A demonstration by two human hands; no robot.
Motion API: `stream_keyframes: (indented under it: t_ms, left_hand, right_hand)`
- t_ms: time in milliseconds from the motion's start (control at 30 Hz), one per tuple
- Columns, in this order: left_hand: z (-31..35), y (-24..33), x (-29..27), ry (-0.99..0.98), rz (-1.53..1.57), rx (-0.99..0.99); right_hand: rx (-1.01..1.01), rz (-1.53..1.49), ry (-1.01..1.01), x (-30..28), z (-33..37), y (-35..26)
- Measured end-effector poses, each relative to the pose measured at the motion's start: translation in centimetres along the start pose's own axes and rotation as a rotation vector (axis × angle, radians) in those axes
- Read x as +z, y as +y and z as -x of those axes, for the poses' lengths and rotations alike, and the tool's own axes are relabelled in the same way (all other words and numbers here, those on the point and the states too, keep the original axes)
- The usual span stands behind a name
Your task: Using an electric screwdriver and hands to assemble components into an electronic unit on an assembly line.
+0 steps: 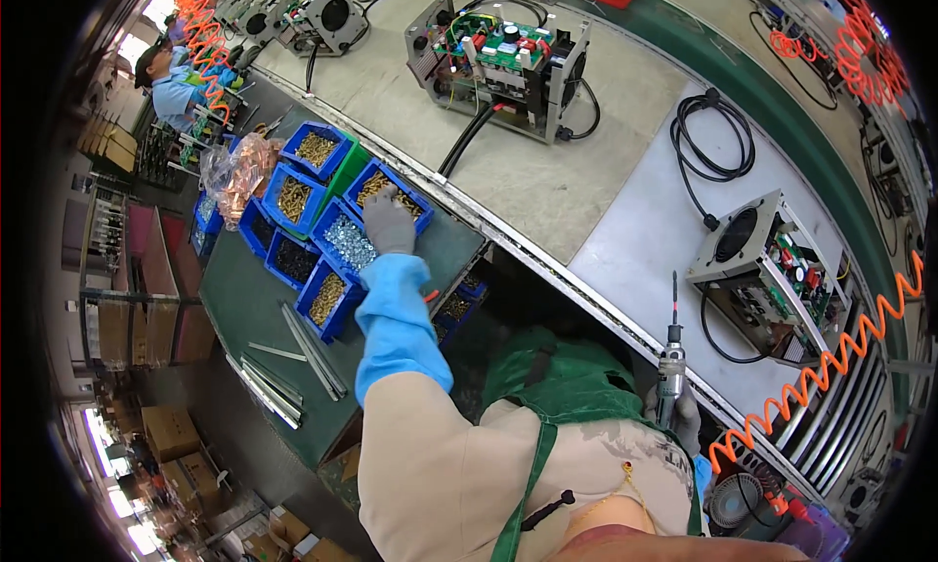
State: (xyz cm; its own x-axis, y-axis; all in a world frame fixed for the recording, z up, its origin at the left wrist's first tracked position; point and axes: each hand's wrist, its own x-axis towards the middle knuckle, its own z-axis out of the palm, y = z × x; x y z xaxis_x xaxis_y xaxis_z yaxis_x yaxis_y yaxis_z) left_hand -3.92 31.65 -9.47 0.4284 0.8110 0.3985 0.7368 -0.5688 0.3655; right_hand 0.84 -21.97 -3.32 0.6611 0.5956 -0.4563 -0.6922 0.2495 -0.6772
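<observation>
Just over bin rim (425,220), left hand (389,220)

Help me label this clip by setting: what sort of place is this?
Probably an electronics assembly workshop: open units show circuit boards, blue bins hold small parts, and the right hand holds a power driver.

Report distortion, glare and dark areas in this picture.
Head view: fisheye curves the green strip, with black corners; bright patches at lower left blow out white; the gap beside the apron sinks into shadow; the left hand and power screwdriver look reasonably clear.
</observation>
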Motion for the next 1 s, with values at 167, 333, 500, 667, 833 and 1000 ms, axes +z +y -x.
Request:
stream_keyframes:
  t_ms: [167,333,500,667,833,1000]
  left_hand:
    - [-1.1,-2.9,-1.8,-0.269,-0.185,0.205]
    - [-2.2,-2.9,-3.5,-0.336,-0.153,0.125]
    - [0.6,2.6,-1.4,-0.110,0.685,-0.101]
    - [9.5,16.8,-1.3,-0.991,1.482,-0.436]
    - [12.7,22.1,-1.7,-1.219,1.690,-0.526]
    - [13.2,23.7,-1.9,-1.230,1.676,-0.589]
  right_hand:
    - [0.065,0.168,0.021,2.7,-1.7,-1.4]
    - [0.076,0.223,0.034,3.5,-1.4,-1.5]
    - [0.087,0.273,-0.037,5.5,-1.3,-2.4]
    - [0.127,0.508,-0.219,6.0,-2.9,-2.6]
    - [0.051,0.628,-0.165,5.9,-2.1,-2.5]
    - [-0.008,0.513,-0.119,4.6,-0.8,-2.0]
